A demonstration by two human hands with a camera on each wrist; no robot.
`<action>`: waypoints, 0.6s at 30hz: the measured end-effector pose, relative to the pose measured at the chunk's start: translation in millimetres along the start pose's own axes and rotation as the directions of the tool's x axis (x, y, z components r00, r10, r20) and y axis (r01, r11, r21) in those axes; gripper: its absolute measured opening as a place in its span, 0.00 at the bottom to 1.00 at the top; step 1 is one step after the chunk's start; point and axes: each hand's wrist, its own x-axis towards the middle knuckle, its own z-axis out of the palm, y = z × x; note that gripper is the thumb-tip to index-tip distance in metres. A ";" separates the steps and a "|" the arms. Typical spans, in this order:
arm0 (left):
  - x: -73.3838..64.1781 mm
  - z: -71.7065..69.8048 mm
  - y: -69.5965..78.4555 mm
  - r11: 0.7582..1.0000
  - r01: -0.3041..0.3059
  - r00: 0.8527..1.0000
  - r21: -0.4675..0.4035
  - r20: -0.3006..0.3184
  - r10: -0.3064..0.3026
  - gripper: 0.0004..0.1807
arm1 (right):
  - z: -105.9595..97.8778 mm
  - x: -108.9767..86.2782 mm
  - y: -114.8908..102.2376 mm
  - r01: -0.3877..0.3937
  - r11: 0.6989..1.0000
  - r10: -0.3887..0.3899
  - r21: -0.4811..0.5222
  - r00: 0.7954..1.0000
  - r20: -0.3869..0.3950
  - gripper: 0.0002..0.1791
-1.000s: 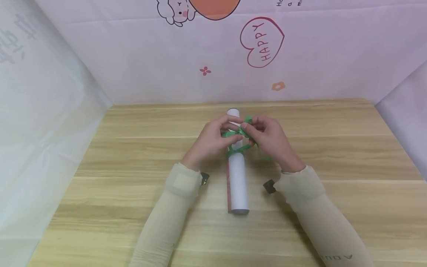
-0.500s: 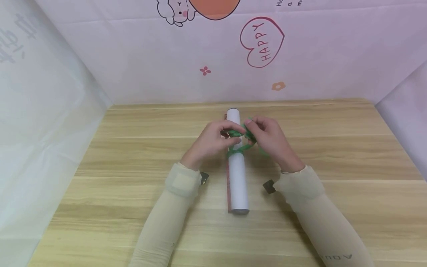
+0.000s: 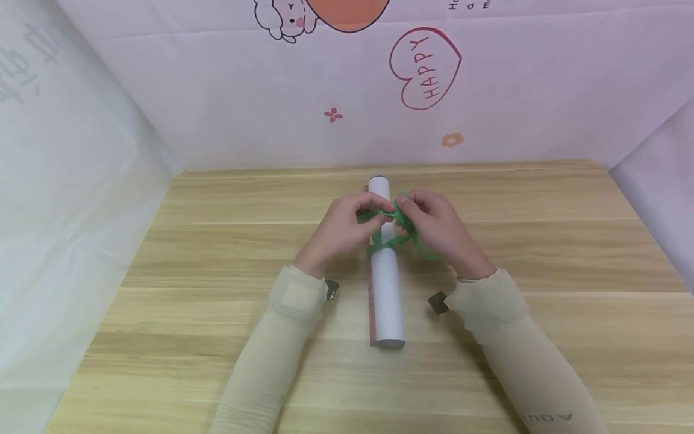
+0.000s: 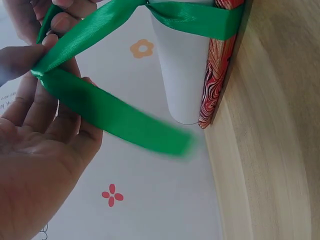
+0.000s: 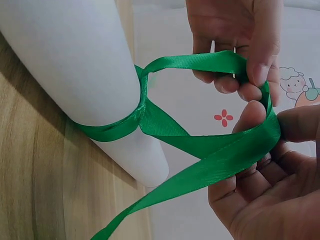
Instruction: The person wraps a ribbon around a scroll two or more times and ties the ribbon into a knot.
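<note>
A white roll [image 3: 387,295] lies lengthwise on the table, with a flat red swirl-patterned strip [image 4: 219,75] along its left side. Green satin ribbon [image 5: 115,129] circles both and is crossed at the roll, its two lengths rising to the hands. My left hand [image 3: 347,228] pinches one length between thumb and fingers, and a loose tail [image 4: 135,122] hangs from there. Just right of the roll, my right hand [image 3: 436,220] pinches the other length, folded into a loop, between thumb and index finger. The fingertips of both hands nearly meet above the roll.
The wooden table [image 3: 217,313] reaches back to a white printed cloth [image 3: 260,108]. Another white cloth [image 3: 65,199] hangs along the left side. Small black wrist cameras jut inward from both cuffs, low beside the roll.
My left thumb and fingers, apart earlier, have come together on the ribbon. The right hand has shifted its fingers slightly and its ribbon tail has swung. The roll stays put.
</note>
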 end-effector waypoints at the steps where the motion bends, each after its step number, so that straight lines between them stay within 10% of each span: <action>1: 0.1 -0.1 -0.2 1.000 -0.006 1.000 0.000 0.001 0.006 0.10 | -0.3 -0.2 -0.4 0.000 1.000 0.000 -0.008 1.000 0.000 0.23; 18: 1.8 4.4 -1.8 0.959 -0.187 0.977 0.211 -0.057 0.203 0.05 | -1.8 -1.6 -1.6 0.019 0.997 -0.017 -0.080 1.000 0.025 0.23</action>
